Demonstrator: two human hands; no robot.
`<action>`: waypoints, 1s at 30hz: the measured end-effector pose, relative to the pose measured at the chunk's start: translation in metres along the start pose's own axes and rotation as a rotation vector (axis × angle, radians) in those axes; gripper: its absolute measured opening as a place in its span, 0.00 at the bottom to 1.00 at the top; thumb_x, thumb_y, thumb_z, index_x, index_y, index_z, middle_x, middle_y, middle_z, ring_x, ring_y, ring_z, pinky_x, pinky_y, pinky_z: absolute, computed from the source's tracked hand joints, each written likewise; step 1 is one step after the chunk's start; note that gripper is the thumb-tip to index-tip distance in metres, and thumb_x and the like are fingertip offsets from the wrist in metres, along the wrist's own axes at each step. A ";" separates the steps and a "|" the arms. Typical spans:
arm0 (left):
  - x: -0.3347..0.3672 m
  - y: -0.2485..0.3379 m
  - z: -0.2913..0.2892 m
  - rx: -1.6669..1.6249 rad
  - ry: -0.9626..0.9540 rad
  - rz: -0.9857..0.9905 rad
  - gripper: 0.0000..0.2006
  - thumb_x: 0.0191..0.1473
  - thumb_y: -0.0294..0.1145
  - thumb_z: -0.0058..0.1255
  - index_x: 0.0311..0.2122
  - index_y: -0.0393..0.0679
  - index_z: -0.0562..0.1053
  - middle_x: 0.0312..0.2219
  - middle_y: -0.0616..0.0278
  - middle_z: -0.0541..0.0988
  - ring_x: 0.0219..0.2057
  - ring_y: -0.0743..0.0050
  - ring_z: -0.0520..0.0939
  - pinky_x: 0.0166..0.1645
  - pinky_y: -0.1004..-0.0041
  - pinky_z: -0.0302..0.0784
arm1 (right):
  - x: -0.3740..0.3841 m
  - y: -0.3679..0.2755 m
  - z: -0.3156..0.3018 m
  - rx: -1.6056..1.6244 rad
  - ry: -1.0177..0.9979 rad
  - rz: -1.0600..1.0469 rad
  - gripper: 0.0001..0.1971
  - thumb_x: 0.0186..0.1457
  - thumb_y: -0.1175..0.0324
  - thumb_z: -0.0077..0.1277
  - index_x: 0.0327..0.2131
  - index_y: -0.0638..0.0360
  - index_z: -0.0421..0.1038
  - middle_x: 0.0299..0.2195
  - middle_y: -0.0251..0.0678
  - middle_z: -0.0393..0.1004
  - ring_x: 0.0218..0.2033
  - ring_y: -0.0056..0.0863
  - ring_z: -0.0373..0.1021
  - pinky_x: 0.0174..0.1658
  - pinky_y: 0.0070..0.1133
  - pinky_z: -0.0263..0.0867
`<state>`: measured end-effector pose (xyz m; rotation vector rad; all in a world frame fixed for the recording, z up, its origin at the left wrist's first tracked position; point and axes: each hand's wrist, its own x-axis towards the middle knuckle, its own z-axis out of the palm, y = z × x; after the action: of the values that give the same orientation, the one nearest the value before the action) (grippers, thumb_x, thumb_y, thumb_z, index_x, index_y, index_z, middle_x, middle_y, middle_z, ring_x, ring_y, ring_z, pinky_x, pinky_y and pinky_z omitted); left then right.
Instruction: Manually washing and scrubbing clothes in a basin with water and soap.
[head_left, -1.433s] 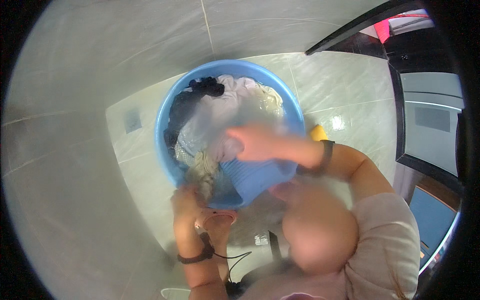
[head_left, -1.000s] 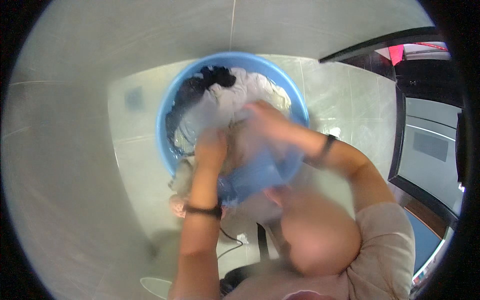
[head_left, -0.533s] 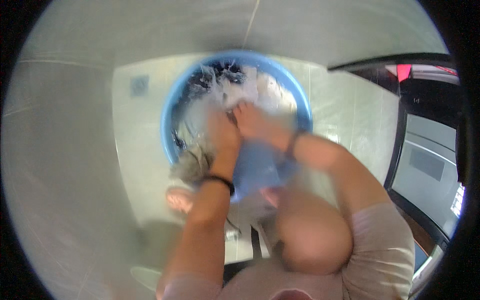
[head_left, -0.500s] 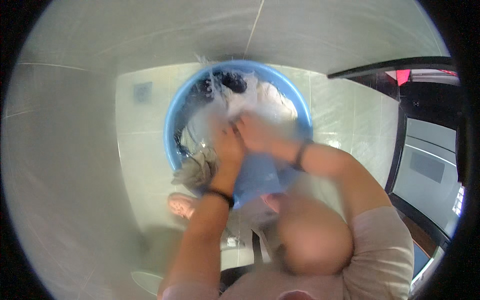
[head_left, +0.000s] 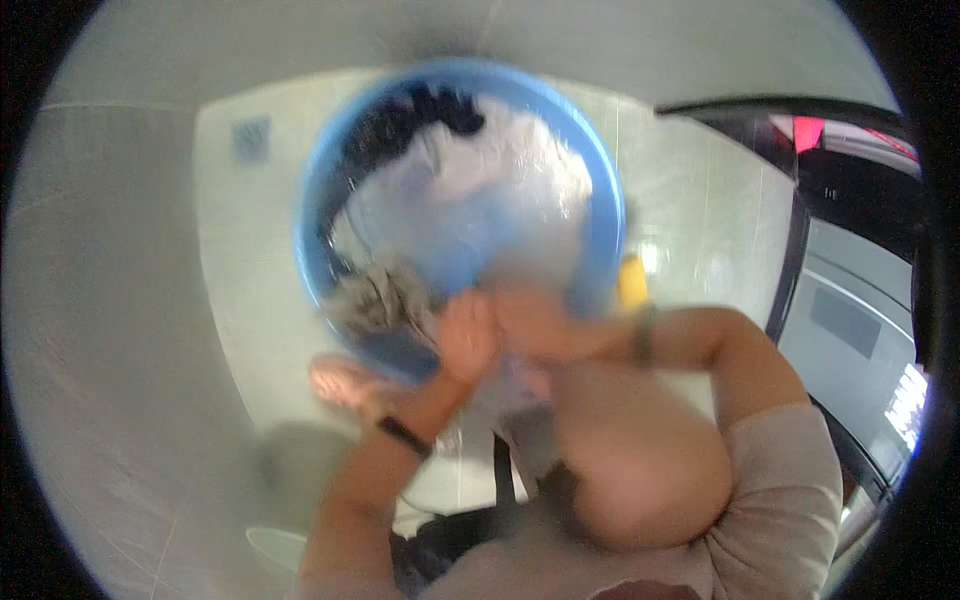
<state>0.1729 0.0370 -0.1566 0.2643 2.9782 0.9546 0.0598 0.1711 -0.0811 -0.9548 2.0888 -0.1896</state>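
Note:
My left hand [head_left: 468,335] and my right hand [head_left: 535,322] press together over the near rim of a round blue tub [head_left: 612,200]. The left fingers look curled closed. Motion smears the right hand, but it too appears closed against the left; whatever lies between them is hidden. Wet clothes fill the tub: a whitish garment [head_left: 520,165] in the middle and right, dark cloth [head_left: 450,108] toward the far left. A grey-beige cloth [head_left: 378,300] hangs on the near-left rim, beside my left hand. Blue shows in the blurred middle; whether cloth or water, I cannot make out.
Pale floor tiles [head_left: 680,210] lie around the tub, with a square drain [head_left: 251,138] at far left. A yellow object [head_left: 632,283] sits against the tub's right side. Grey walls [head_left: 110,300] stand left and ahead; a dark-framed door [head_left: 795,265] is at right. My foot [head_left: 345,382] is near the tub.
Both hands have come back from the tub's middle to its near rim, still together. The splash over the far side is gone. The yellow object now shows. The view has shifted slightly.

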 end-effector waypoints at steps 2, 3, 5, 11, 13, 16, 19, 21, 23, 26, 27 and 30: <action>0.048 -0.003 0.004 0.166 0.097 -0.185 0.16 0.52 0.32 0.46 0.46 0.38 0.69 0.43 0.41 0.73 0.42 0.47 0.75 0.46 0.57 0.70 | 0.051 0.040 -0.006 -0.032 0.245 -0.004 0.14 0.48 0.65 0.46 0.37 0.62 0.72 0.49 0.46 0.66 0.51 0.39 0.63 0.58 0.36 0.56; 0.087 -0.013 0.013 0.243 0.168 -0.260 0.16 0.52 0.32 0.47 0.46 0.39 0.70 0.43 0.41 0.74 0.41 0.48 0.76 0.44 0.58 0.72 | 0.075 0.070 0.011 -0.056 0.383 0.010 0.13 0.47 0.65 0.46 0.36 0.61 0.73 0.48 0.46 0.66 0.50 0.39 0.63 0.58 0.37 0.56; 0.148 -0.009 -0.004 0.333 0.302 -0.318 0.15 0.51 0.33 0.48 0.45 0.40 0.70 0.43 0.42 0.74 0.40 0.49 0.78 0.43 0.59 0.73 | 0.089 0.091 0.031 -0.107 0.561 0.012 0.13 0.47 0.65 0.47 0.35 0.61 0.73 0.47 0.47 0.67 0.50 0.39 0.64 0.58 0.37 0.56; 0.109 -0.035 -0.030 0.092 -0.523 -0.318 0.12 0.51 0.34 0.47 0.40 0.41 0.73 0.39 0.42 0.76 0.39 0.48 0.78 0.40 0.60 0.74 | 0.059 0.028 -0.003 0.055 0.268 -0.019 0.11 0.46 0.63 0.48 0.31 0.59 0.73 0.34 0.41 0.75 0.42 0.38 0.69 0.45 0.37 0.65; 0.118 -0.041 -0.009 0.124 -0.271 -0.265 0.12 0.51 0.34 0.47 0.39 0.41 0.74 0.39 0.42 0.75 0.39 0.46 0.77 0.40 0.59 0.74 | 0.080 0.048 0.023 -0.034 0.365 0.063 0.11 0.46 0.63 0.48 0.31 0.59 0.73 0.32 0.40 0.75 0.41 0.39 0.69 0.44 0.37 0.66; 0.127 -0.069 0.025 0.402 0.160 -0.333 0.16 0.51 0.35 0.46 0.44 0.40 0.70 0.36 0.45 0.74 0.38 0.48 0.77 0.36 0.50 0.73 | 0.122 0.064 0.027 0.017 0.577 0.075 0.12 0.50 0.64 0.45 0.37 0.57 0.71 0.40 0.48 0.71 0.43 0.44 0.68 0.46 0.41 0.64; 0.071 -0.036 0.014 0.268 -0.175 -0.171 0.19 0.51 0.37 0.47 0.47 0.41 0.68 0.39 0.43 0.73 0.38 0.48 0.77 0.38 0.49 0.72 | 0.046 0.042 0.037 -0.002 0.476 0.018 0.14 0.52 0.65 0.43 0.40 0.58 0.70 0.45 0.49 0.70 0.46 0.45 0.67 0.50 0.41 0.62; 0.055 -0.033 0.013 0.117 -0.421 -0.071 0.19 0.52 0.39 0.47 0.47 0.42 0.68 0.40 0.42 0.74 0.38 0.46 0.77 0.40 0.51 0.73 | -0.009 0.002 0.054 -0.021 0.410 -0.008 0.15 0.52 0.66 0.42 0.42 0.59 0.70 0.46 0.49 0.69 0.48 0.45 0.66 0.51 0.40 0.62; 0.145 -0.031 0.009 0.039 -0.208 -0.159 0.18 0.54 0.43 0.45 0.45 0.42 0.68 0.38 0.45 0.75 0.38 0.44 0.76 0.41 0.53 0.72 | 0.033 0.041 0.033 0.008 0.210 0.185 0.15 0.51 0.67 0.42 0.42 0.58 0.71 0.44 0.48 0.72 0.48 0.41 0.67 0.52 0.35 0.62; 0.152 -0.102 0.034 0.208 0.236 -0.441 0.19 0.55 0.46 0.44 0.44 0.42 0.69 0.34 0.49 0.77 0.38 0.43 0.76 0.42 0.54 0.71 | 0.142 0.073 -0.055 -0.031 0.195 0.220 0.15 0.51 0.67 0.41 0.41 0.58 0.73 0.41 0.46 0.74 0.48 0.37 0.68 0.52 0.31 0.63; 0.145 -0.101 0.025 0.098 0.073 -0.413 0.19 0.55 0.47 0.44 0.43 0.43 0.69 0.36 0.48 0.77 0.39 0.42 0.75 0.42 0.54 0.71 | 0.126 0.082 -0.042 -0.019 0.189 0.375 0.16 0.50 0.67 0.42 0.42 0.58 0.72 0.42 0.46 0.73 0.48 0.37 0.68 0.52 0.31 0.62; 0.101 -0.096 -0.014 -0.025 -0.081 -0.272 0.18 0.55 0.48 0.45 0.41 0.43 0.71 0.37 0.46 0.76 0.40 0.41 0.75 0.43 0.54 0.70 | 0.044 0.121 -0.006 -0.184 0.305 0.570 0.18 0.48 0.68 0.43 0.43 0.59 0.71 0.44 0.45 0.71 0.49 0.40 0.66 0.54 0.33 0.59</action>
<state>0.0573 -0.0320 -0.1955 -0.0985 2.8280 0.9244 -0.0300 0.2241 -0.1567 -0.4127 2.6050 0.1653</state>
